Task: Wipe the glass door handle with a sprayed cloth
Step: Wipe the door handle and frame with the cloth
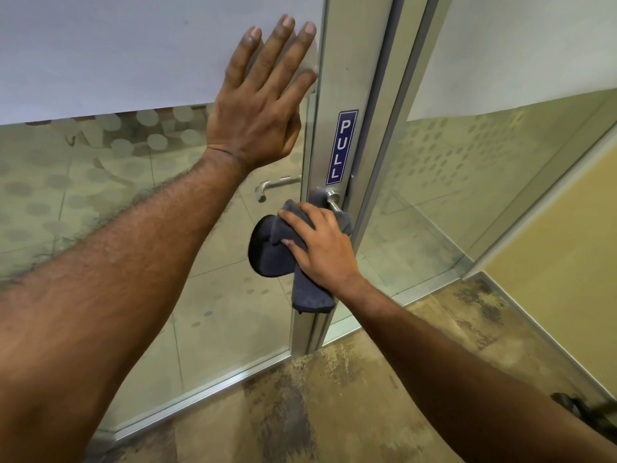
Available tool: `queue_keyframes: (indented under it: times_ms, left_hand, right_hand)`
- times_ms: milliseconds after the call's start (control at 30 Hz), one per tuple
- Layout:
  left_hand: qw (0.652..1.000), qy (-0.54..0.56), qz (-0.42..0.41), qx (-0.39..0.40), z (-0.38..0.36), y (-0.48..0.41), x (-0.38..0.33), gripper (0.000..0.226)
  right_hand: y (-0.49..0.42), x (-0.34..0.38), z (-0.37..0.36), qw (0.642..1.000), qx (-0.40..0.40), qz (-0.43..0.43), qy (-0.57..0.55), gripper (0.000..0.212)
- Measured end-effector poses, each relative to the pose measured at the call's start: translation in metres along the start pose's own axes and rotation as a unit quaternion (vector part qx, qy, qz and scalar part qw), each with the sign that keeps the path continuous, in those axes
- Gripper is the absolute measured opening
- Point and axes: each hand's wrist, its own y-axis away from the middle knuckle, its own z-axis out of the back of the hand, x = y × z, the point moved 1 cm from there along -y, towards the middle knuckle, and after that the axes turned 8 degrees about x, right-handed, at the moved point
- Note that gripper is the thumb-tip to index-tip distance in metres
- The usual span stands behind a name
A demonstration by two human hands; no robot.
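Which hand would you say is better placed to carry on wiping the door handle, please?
The right hand: it holds the grey cloth wrapped over the door handle. The left hand lies flat and open on the glass door, well above it.

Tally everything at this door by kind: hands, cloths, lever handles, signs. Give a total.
Hands: 2, left hand flat on the glass, right hand on the cloth
Grey cloth: 1
Lever handles: 2, near handle, far handle
PULL sign: 1
Total: 6
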Motion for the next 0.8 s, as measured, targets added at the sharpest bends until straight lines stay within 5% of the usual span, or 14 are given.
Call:
queue_keyframes:
  times_ms: [267,367,600,800]
  left_hand:
    - [1.0,-0.002,0.0,-0.003,-0.001,-0.001,-0.001,0.039]
    - [1.0,-0.001,-0.002,-0.005,-0.002,-0.001,-0.001,0.039]
    - [1.0,0.007,0.0,-0.006,0.0,-0.001,-0.001,0.039]
    - [1.0,0.004,-0.005,-0.004,0.001,-0.001,-0.001,0.04]
  right_hand:
    - [-0.033,0.036,-0.002,0.988,0.054,-0.137,0.052,0.06]
    - [-0.026,0.035,-0.008,0.987,0.061,-0.104,0.109,0.069]
    - [0.001,-0.003,-0.006,0.998,0.018,0.05,0.031,0.057]
    - [-0.016,0.001,0.007,0.997,0.023,-0.048,-0.047,0.043]
